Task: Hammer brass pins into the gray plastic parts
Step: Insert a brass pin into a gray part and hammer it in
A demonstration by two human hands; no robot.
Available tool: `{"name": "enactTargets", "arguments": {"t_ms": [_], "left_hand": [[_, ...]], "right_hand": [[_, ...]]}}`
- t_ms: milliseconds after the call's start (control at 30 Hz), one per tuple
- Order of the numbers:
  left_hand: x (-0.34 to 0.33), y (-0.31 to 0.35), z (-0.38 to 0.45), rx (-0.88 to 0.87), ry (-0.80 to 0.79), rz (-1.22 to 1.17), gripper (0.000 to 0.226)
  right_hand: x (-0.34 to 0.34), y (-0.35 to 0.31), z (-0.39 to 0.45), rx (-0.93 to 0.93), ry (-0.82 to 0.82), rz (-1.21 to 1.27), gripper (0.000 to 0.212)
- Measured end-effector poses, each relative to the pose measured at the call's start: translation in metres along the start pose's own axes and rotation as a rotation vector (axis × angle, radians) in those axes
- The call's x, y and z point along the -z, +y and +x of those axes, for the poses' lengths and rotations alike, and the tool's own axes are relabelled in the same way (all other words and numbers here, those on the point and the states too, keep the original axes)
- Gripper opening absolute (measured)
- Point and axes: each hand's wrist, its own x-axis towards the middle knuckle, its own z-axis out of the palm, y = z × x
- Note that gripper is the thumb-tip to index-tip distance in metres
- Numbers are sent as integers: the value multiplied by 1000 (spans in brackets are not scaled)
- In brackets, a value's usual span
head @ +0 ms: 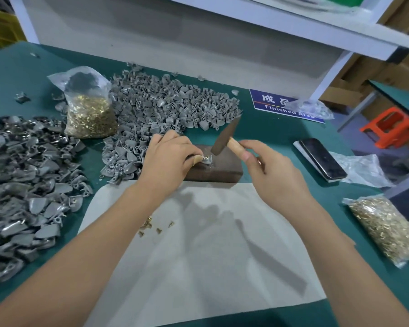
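Note:
A dark block point(219, 169) lies on the green table. On its top sits a gray plastic part point(207, 160) with a brass pin point(206, 156) standing in it. My left hand point(169, 159) pinches the part and pin in place. My right hand point(274, 175) grips the wooden handle of a small hammer point(224, 135), whose dark head hangs tilted just above and to the right of the pin. A few loose brass pins point(151, 226) lie on the white cloth point(206, 251) in front of the block.
Piles of gray parts lie at the back point(165, 105) and at the left point(26, 185). Bags of brass pins stand at the back left point(89, 109) and lie at the right point(387, 227). A phone point(320, 159) and a "Finished Area" sign point(274, 102) lie at the right.

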Motion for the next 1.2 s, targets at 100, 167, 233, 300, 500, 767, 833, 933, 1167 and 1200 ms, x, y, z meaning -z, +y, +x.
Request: {"name": "enactTargets", "arguments": {"t_ms": [100, 167, 233, 300, 500, 767, 833, 933, 1167, 1200], "left_hand": [[-1, -1, 0, -6, 7, -3, 16], [0, -1, 0, -1, 11, 0, 13], [0, 0, 1, 16, 8, 9, 11], [1, 1, 1, 28, 1, 5, 12], [0, 0, 1, 13, 10, 16, 11], [-1, 0, 1, 10, 18, 6, 12], [-1, 0, 0, 15, 20, 4, 11], [-1, 1, 1, 13, 17, 9, 11], [2, 2, 0, 22, -10, 15, 15], [2, 2, 0, 24, -7, 14, 14]], "right_hand": [[0, -10, 2, 27, 95, 40, 32], [-7, -14, -1, 15, 83, 6, 34], [-15, -14, -5, -2, -16, -60, 36], [-13, -9, -4, -23, -25, -75, 35], [-17, -9, -8, 13, 48, -71, 37], [-15, -9, -13, 5, 53, -81, 38], [-12, -6, -11, -7, -8, -140, 37], [-6, 1, -8, -23, 163, -6, 36], [-33, -6, -21, 57, 143, -18, 36], [-35, -3, -23, 55, 186, -38, 35]]}}
